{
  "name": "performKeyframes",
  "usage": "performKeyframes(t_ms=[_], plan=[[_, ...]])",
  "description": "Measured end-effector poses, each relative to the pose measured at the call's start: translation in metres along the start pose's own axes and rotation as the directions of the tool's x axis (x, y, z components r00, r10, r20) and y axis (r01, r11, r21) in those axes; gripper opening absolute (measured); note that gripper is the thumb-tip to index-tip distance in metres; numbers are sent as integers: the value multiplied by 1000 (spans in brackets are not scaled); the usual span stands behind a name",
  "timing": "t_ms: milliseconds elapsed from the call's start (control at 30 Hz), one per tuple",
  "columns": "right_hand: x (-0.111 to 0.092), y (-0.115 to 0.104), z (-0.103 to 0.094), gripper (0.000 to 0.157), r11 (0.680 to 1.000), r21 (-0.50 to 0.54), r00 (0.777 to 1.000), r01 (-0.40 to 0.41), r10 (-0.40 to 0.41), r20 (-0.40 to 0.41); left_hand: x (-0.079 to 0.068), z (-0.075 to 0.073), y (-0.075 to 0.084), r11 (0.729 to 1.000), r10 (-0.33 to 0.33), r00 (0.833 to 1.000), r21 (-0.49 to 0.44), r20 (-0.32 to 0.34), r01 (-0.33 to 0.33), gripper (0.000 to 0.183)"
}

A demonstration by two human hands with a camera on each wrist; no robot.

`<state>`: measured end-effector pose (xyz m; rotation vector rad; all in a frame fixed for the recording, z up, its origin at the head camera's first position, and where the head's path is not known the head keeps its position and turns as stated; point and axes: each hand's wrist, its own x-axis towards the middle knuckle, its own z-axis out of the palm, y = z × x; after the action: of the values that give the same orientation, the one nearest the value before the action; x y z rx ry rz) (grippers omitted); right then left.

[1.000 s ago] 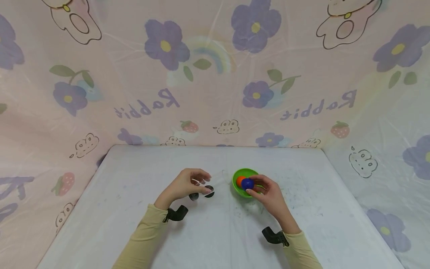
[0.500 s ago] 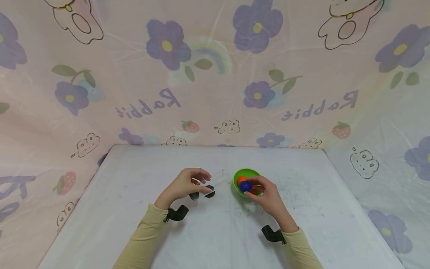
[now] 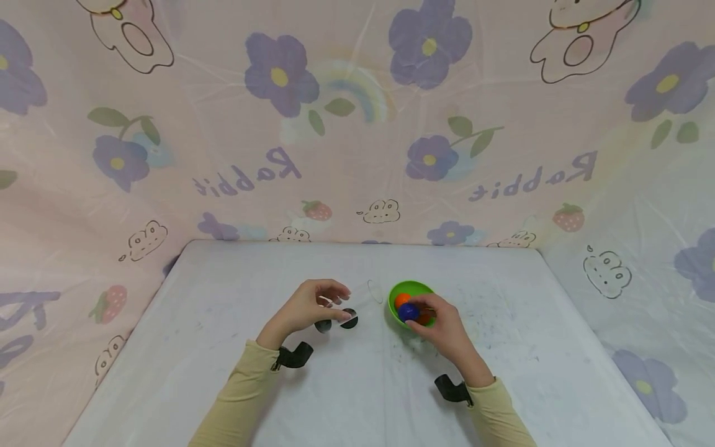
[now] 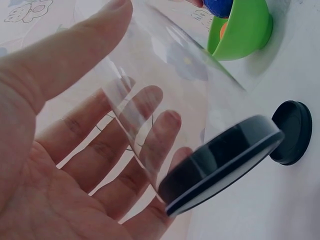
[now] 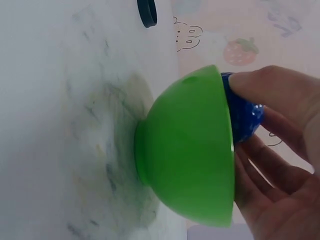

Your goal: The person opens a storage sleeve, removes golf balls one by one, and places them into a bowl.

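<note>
My left hand [image 3: 313,305] holds a clear cylindrical jar [image 4: 175,75] between thumb and fingers, tilted, its black base [image 4: 222,165] toward the palm side. The jar's rim [image 3: 375,292] faces the green bowl [image 3: 398,287]. My right hand [image 3: 441,320] pinches a shiny blue ball [image 3: 408,311] just inside the bowl's rim, with thumb on one side and fingers on the other. An orange ball [image 3: 402,300] lies in the bowl, and a reddish-orange one [image 3: 426,317] shows partly under the right fingers. The bowl stands upright on the table.
A black round lid [image 4: 291,132] lies on the white tabletop [image 3: 346,397] between the left hand and the bowl. Dark smudges mark the cloth around the bowl. A printed fabric curtain [image 3: 357,136] encloses the back and sides.
My right hand has lowered the blue ball slightly and moved it a little left, into the bowl. The left hand keeps its hold, while the jar's rim has turned slightly.
</note>
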<state>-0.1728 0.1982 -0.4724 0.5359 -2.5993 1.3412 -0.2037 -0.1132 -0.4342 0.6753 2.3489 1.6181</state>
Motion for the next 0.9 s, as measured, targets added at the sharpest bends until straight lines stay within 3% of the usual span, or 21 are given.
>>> performKeyframes(t_ms=[333,900], plan=[[0,-1,-1,38,999,-27,1000,16,-16,-3,0,1,-1,1000,5,1000,-21,-3,-5,41],[4,-11,-9,36,998,56,999,37,-37,-6,1,-3,-5,998,8,999,-66,-44,-11,43]])
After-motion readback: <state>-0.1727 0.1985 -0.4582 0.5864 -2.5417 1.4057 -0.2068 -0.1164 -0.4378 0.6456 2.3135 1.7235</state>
